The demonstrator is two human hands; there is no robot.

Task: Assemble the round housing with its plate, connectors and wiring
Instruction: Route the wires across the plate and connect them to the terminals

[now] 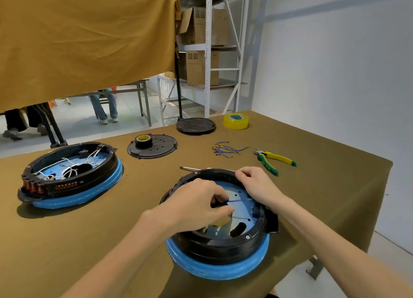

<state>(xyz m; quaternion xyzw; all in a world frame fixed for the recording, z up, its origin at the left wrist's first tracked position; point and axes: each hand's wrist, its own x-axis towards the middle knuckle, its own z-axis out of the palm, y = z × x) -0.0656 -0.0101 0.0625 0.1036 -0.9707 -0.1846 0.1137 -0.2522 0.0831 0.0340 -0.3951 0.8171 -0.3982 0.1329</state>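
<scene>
**Hands wiring the housing**

Our left hand (201, 205) pinches a blue wire (238, 200) inside the round housing (220, 248) near the desk's front edge; our right hand (257, 186) curls over its rim. We judge wiring underway; next, seat the connector. Spare wires (225, 149) lie behind.

The round black housing (220, 239), ringed with blue at its base, lies open side up on the tabletop (111, 230) with a shiny perforated plate (240, 205) inside, a thin blue wire (238, 200) running across that plate.
</scene>
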